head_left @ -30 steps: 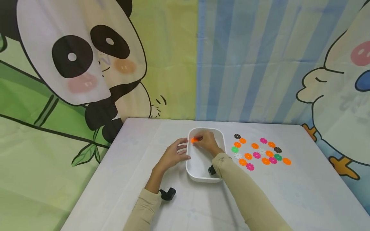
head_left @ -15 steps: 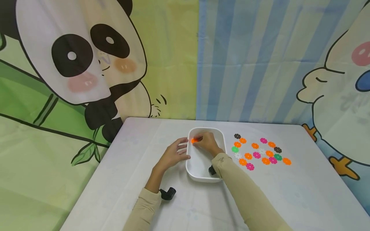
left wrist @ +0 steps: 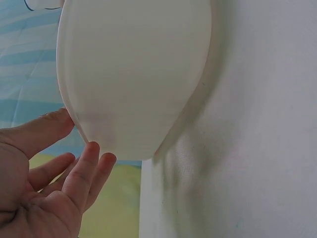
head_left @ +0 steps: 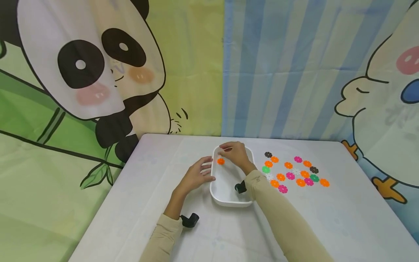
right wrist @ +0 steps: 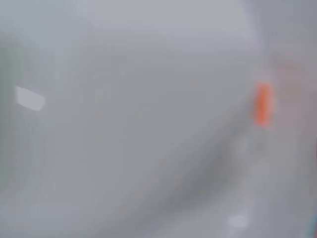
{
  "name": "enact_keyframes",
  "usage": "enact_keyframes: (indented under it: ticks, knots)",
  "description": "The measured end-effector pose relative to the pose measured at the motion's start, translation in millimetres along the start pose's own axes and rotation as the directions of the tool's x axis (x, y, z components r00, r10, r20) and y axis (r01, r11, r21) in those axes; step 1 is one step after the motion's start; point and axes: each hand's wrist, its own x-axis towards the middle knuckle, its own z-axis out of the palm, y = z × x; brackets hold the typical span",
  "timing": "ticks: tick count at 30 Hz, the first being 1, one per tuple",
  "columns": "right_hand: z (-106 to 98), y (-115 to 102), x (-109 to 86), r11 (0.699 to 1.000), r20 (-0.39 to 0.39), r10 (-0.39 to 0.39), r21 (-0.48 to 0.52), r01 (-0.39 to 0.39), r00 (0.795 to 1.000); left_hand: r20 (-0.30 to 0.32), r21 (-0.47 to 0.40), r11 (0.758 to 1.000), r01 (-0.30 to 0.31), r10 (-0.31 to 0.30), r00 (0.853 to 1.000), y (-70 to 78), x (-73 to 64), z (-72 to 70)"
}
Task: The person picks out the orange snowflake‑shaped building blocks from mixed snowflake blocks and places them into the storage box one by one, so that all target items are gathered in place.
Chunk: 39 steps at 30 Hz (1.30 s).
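A white plastic tub (head_left: pixel 230 204) stands on the table. Inside it, near the far left corner, lies an orange flower-shaped disc (head_left: pixel 220 161); the right wrist view has the orange disc (right wrist: pixel 263 104) blurred against the wall. My right hand (head_left: pixel 236 154) is over the tub's far end, just above that disc, with bent, parted fingers and nothing visible between them. At the left side, my left hand (head_left: pixel 195 175) touches the tub with loosely extended fingers. In the left wrist view its thumb and fingertips meet the edge of the tub (left wrist: pixel 133 79).
To the right of the tub, several flower discs in orange, pink (head_left: pixel 283 189), green (head_left: pixel 266 169), white and dark brown (head_left: pixel 314 170) lie scattered flat. A printed curtain (head_left: pixel 193 69) hangs behind the table (head_left: pixel 347 218). Each wrist carries a black camera (head_left: pixel 190 220).
My right hand has let go of the orange disc and risen slightly away from it toward the tub's far rim. The disc stays inside the tub. My left hand has not moved.
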Motion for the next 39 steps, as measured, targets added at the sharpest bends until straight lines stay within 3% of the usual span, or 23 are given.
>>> enact_keyframes:
  ticks: [4, 7, 11, 16, 19, 22, 31, 39]
  knots:
    - [-39.5, -15.5, 6.8, 0.996, -0.058, -0.049, 0.071, 0.054, 0.997, -0.011, -0.002, 1.0, 0.0, 0.0, 1.0, 0.8, 0.0, 0.5]
    - [-75.5, -11.2, 4.5, 0.997, -0.096, -0.054, 0.046, 0.059, 0.994, -0.017, 0.009, 1.0, 0.009, -0.009, 1.0, 0.8, -0.2, 0.8]
    - [-116.5, 15.7, -11.6, 0.999, -0.098, 0.028, -0.027, -0.031, 0.995, -0.017, 0.001, 1.0, 0.021, -0.021, 1.0, -0.2, -1.1, 0.7]
    - [-145.8, 62.9, -37.6, 0.972, -0.068, 0.195, -0.12, -0.202, 0.978, -0.018, -0.009, 1.0, 0.015, -0.015, 1.0, 0.0, -2.9, 0.1]
    - [-154.4, 87.3, -50.9, 0.94, -0.047, 0.29, -0.172, -0.293, 0.956, -0.015, -0.004, 1.0, 0.015, -0.015, 1.0, 0.8, -3.7, 0.1]
    - [-158.9, 103.4, -60.9, 0.924, -0.025, 0.329, -0.198, -0.327, 0.944, -0.011, -0.002, 1.0, 0.007, -0.007, 1.0, 0.8, -3.7, 0.6]
    - [-155.7, 116.4, -68.6, 0.884, 0.016, 0.435, -0.197, -0.424, 0.9, -0.008, -0.004, 1.0, 0.002, -0.002, 1.0, -1.9, -3.8, 0.2]
    - [-156.0, 127.9, -67.3, 0.898, 0.034, 0.395, -0.227, -0.378, 0.918, -0.006, -0.01, 1.0, 0.006, -0.006, 1.0, 0.7, -5.4, -0.1]
